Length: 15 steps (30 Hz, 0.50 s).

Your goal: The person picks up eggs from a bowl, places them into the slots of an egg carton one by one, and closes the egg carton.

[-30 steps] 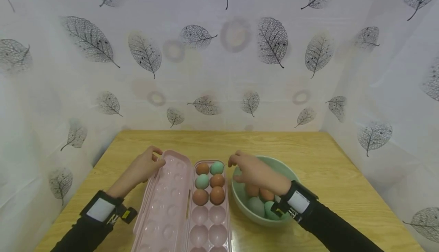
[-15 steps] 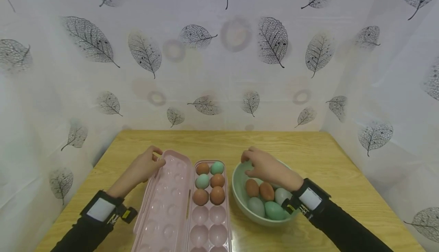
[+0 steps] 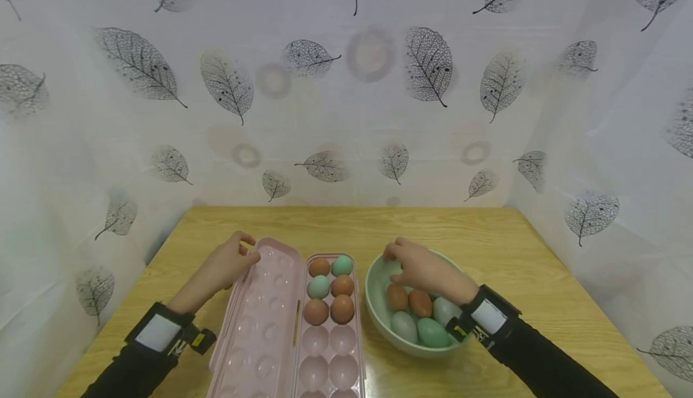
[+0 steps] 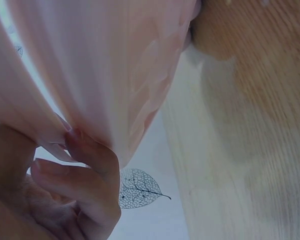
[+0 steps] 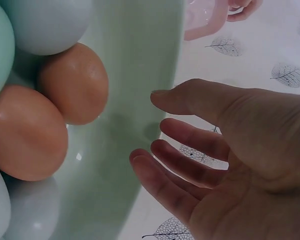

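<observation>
Eggs first. In the bowl we count at least five: two brown eggs, a green egg and two pale eggs, leaning on one another. The right forearm hides part of the pile.

Our right hand hangs over the bowl's far side, thumb and fingers apart, nothing between them. We judge the heap loose: draw one egg out carelessly and its neighbours may roll and knock. A shallow hold on smooth shell could slip. The wrist camera sits low by the near rim; dipping the arm might bump it against shell. Whether it touches now, we cannot tell.

Just left of the bowl, the egg carton has six seated eggs, four brown and two green, in its three far rows; nearer cups show bare hollows. An egg released off-centre there could tip into the next.

Our left hand pinches the far outer corner of the folded-back lid. A tug there could skid the carton on the worktop and jostle the seated eggs.

Beyond hangs a leaf-print curtain.
</observation>
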Motion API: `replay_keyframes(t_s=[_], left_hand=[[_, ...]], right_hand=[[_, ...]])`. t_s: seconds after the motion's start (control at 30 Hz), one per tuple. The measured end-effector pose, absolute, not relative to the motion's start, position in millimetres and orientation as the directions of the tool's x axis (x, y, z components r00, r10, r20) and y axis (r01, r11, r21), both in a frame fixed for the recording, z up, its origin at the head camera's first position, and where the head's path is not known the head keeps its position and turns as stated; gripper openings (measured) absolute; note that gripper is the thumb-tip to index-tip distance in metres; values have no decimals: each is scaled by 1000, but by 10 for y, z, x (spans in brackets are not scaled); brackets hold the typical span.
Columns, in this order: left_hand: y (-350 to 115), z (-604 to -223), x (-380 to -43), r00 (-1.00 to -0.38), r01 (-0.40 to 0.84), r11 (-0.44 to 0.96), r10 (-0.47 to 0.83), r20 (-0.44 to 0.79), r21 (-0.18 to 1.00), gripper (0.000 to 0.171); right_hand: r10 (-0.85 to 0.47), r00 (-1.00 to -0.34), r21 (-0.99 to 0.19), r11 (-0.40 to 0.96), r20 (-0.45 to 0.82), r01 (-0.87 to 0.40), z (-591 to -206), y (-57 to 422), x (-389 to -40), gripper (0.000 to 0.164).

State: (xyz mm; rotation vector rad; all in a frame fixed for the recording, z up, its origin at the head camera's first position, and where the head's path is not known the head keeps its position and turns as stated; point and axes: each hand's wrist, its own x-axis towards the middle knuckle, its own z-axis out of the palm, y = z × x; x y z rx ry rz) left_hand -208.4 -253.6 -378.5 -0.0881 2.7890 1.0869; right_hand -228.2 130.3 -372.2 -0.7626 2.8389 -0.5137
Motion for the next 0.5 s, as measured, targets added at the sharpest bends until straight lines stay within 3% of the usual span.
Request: replay_keyframes(t_s=[0.5], left_hand=[[-2534, -3789, -2080, -988, -104, 733, 0, -152, 673, 54]], right_hand=[[-506, -856, -389, 814, -107, -432, -3874, 1279, -2269, 42]])
